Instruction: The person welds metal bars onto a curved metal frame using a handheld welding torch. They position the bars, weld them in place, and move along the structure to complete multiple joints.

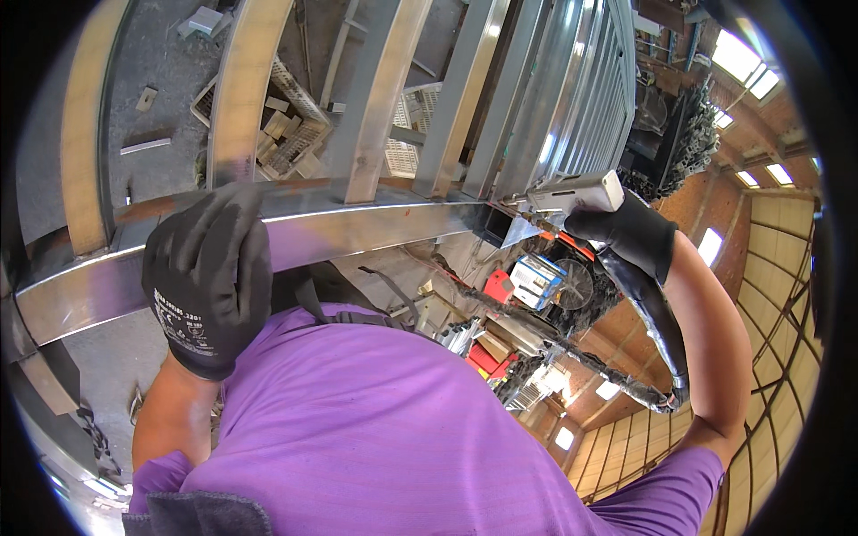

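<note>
My left hand, in a black glove, is closed over the near metal rail of a barred frame. Its fingertips are hidden behind the top edge of the rail. My right hand, gloved in black too, grips a silver handheld welding gun. The gun's front end points left, close to the right-hand part of the rail, where several upright bars join it. A thick dark hose runs from the gun down past my right forearm.
Beyond the bars, a plastic crate of metal offcuts stands on the grey floor, with a second pale crate beside it. A loose strip lies nearby. Red and white boxes, a fan and a brick wall are to the right.
</note>
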The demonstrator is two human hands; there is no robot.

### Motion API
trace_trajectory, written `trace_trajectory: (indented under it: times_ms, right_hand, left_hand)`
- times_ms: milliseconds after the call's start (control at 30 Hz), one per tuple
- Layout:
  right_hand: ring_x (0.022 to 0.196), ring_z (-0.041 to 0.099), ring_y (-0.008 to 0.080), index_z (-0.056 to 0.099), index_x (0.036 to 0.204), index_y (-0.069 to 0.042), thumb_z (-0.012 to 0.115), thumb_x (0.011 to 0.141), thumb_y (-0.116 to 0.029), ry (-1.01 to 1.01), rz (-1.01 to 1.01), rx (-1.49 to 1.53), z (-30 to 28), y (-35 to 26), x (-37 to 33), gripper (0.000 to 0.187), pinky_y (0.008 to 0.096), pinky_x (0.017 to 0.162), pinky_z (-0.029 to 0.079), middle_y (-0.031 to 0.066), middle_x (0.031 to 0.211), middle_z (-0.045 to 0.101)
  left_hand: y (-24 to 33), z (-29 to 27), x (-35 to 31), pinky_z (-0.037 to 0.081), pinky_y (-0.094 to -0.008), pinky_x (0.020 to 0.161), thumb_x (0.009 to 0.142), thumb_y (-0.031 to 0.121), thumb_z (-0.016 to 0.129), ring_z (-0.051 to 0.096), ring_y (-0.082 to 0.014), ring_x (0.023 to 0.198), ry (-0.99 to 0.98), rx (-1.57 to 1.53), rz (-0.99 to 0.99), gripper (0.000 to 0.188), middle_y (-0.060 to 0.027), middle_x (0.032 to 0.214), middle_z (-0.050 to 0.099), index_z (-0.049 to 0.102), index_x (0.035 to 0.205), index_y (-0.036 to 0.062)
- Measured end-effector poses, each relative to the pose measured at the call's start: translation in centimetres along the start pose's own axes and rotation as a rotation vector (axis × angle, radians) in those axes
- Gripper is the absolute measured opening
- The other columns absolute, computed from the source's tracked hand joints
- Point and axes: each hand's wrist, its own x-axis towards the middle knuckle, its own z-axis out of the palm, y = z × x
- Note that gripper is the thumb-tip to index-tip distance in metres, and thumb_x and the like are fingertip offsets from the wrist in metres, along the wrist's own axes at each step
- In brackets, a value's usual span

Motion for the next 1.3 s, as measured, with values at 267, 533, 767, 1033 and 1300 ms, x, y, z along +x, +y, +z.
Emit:
trace_trajectory:
  times_ms: [267, 533, 767, 1033, 1300]
  right_hand:
    - [0.101, 0.072, 0.0184, 0.072, 0.131, -0.005, 0.083, 0.094, -0.017, -0.011, 0.024, -0.043, 0.4, 0.6, 2.4, 0.041, 0.0373, 0.09, 0.057, 0.0066, 0.109, 0.078]
    - [0.104, 0.072, 0.0195, 0.07, 0.136, -0.004, 0.083, 0.092, -0.012, -0.038, 0.07, -0.041, 0.4, -0.2, 3.0, 0.046, 0.038, 0.094, 0.057, 0.0084, 0.114, 0.079]
    - [0.109, 0.072, 0.0215, 0.069, 0.139, -0.003, 0.083, 0.093, -0.013, -0.039, 0.038, -0.098, 0.3, -0.6, 2.9, 0.049, 0.038, 0.1, 0.056, 0.0109, 0.12, 0.08]
    - [0.11, 0.073, 0.0234, 0.07, 0.138, -0.002, 0.081, 0.094, -0.015, -0.044, 0.038, -0.12, 0.3, -0.8, 2.9, 0.048, 0.0377, 0.101, 0.057, 0.013, 0.122, 0.08]
    - [0.107, 0.073, 0.0212, 0.07, 0.138, -0.002, 0.08, 0.094, -0.015, -0.033, 0.016, -0.109, 0.5, -0.3, 3.1, 0.047, 0.0368, 0.097, 0.058, 0.012, 0.119, 0.08]
  left_hand:
    - [-0.1, 0.4, -0.1, 0.056, -0.0461, 0.098, 0.096, 0.018, 0.073, 0.075, -0.0336, 0.107, -0.003, 0.013, 0.01, 0.033, -0.0129, 0.123, 0.078, 0.08, 0.127, 0.0103]
    - [0.2, 0.2, -0.1, 0.056, -0.0483, 0.1, 0.097, 0.014, 0.07, 0.074, -0.0382, 0.112, -0.043, 0.038, -0.003, 0.031, -0.0173, 0.122, 0.078, 0.078, 0.125, 0.0041]
    - [-0.5, 0.7, -0.8, 0.054, -0.0472, 0.102, 0.095, 0.021, 0.074, 0.074, -0.0315, 0.112, -0.032, 0.076, 0.01, 0.037, -0.011, 0.127, 0.077, 0.079, 0.13, 0.0117]
    - [-0.4, 0.8, -0.7, 0.055, -0.047, 0.101, 0.095, 0.022, 0.075, 0.074, -0.031, 0.111, -0.042, 0.089, 0.014, 0.036, -0.0106, 0.127, 0.077, 0.079, 0.13, 0.011]
    - [-0.3, 0.7, -0.6, 0.056, -0.0464, 0.1, 0.097, 0.023, 0.075, 0.075, -0.0297, 0.11, -0.049, 0.087, 0.006, 0.035, -0.0102, 0.126, 0.078, 0.079, 0.129, 0.0115]
